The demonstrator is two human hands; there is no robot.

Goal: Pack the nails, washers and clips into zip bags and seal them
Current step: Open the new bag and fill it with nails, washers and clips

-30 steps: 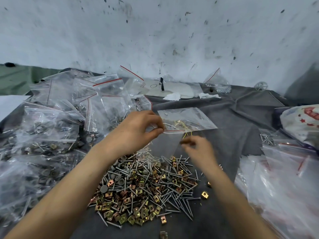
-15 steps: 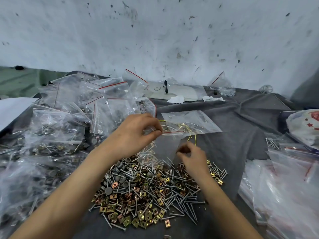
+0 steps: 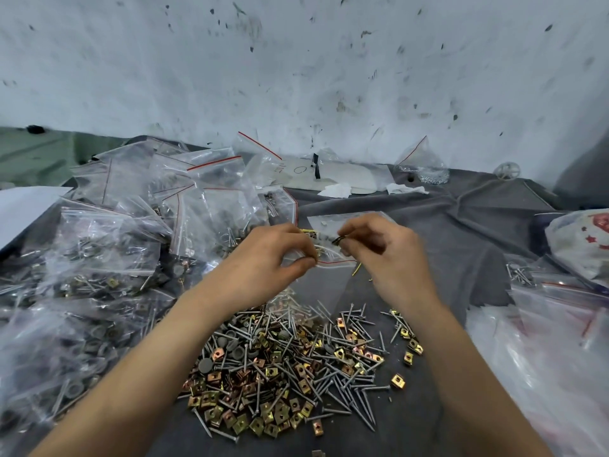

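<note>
Raised from the pile, right hand pinches one dark piece; left hand pinches one zip bag.

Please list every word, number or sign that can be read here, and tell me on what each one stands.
"O" or "C": one handwritten round mark on the white sheet by the wall; the scribble beside it is too blurred to read.
White bag at the right: red stars and red print, unreadable.

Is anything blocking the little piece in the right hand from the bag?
Nothing visible. The right hand pinches a small dark piece just above the zip bag, whose rim the left hand pinches.
</note>
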